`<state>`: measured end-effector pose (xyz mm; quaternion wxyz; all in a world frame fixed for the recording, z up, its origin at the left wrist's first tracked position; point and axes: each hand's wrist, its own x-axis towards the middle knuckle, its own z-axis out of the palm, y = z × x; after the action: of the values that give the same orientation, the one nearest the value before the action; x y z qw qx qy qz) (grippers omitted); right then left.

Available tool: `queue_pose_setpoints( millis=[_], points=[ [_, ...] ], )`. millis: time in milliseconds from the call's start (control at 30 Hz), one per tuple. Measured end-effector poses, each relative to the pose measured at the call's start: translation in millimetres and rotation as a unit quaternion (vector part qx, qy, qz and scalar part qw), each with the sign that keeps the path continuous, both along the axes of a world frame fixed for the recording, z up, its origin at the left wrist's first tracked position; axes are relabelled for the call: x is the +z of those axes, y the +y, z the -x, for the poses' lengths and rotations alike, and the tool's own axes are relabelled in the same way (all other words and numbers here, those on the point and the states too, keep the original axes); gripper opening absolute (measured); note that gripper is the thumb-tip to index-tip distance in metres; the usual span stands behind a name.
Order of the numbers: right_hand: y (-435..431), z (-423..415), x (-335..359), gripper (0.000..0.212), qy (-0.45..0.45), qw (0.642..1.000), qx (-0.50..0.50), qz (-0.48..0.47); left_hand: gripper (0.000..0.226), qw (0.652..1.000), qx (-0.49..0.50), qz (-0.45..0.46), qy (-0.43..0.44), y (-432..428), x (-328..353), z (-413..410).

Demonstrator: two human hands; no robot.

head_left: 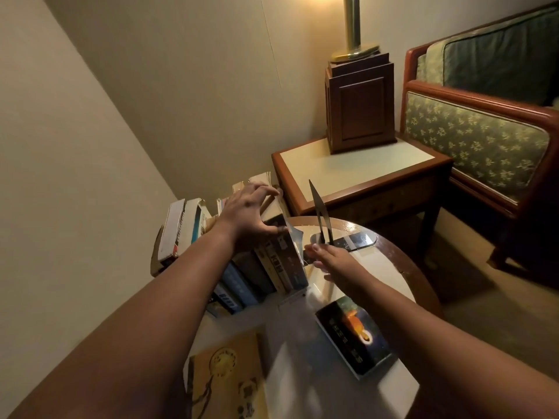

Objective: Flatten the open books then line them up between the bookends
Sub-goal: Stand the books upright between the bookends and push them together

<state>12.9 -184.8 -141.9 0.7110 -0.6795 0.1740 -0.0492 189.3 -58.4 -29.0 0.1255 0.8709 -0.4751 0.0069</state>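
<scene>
left hand (pixel 251 211) atop books (pixel 272 261), bookend (pixel 320 216) near

Leaning row of books (pixel 266 261); black bookend (pixel 320 216) upright just beside.

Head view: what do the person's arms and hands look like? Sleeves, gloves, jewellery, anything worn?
Both forearms are bare right up to the bottom edge of the frame, so no sleeves show. The left hand and right hand are ungloved. No watch, bracelet or ring is visible on either, though the light is dim and the right hand is slightly blurred. No markings, tape or cables on either arm.
</scene>
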Motion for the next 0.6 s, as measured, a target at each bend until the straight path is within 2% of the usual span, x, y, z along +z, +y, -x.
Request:
queue_pose_setpoints(
  millis=[67,133,200,300,367,500,600],
  points=[
    [-0.4,26.5,-15.5,0.033,0.001,0.995,-0.008,0.097,0.097,1.0,0.004,0.002,0.0,0.0,-0.1,1.1],
    [-2.9,52.9,-32.0,0.037,0.036,0.973,-0.009,0.226,0.1,1.0,0.012,0.002,0.005,-0.3,1.1,3.0],
    [-2.9,76.8,-42.8,0.046,0.076,0.948,0.005,0.308,0.104,1.0,0.021,0.001,0.012,-0.9,2.3,4.6],
    [3.6,104.0,-52.0,0.078,0.14,0.909,0.077,0.385,0.102,0.999,0.028,-0.007,0.015,-1.5,2.9,5.6],
    [7.6,114.5,-58.3,0.09,0.159,0.877,0.121,0.436,0.089,1.0,0.029,-0.005,0.008,-1.9,1.5,5.5],
    [3.4,115.7,-55.3,0.092,0.163,0.869,0.122,0.451,0.078,0.999,0.032,-0.009,-0.002,-3.7,1.0,5.9],
    [-9.1,107.5,-50.7,0.086,0.176,0.844,0.112,0.495,0.078,0.999,0.035,-0.015,0.0,-2.5,1.1,5.7]
  ],
)
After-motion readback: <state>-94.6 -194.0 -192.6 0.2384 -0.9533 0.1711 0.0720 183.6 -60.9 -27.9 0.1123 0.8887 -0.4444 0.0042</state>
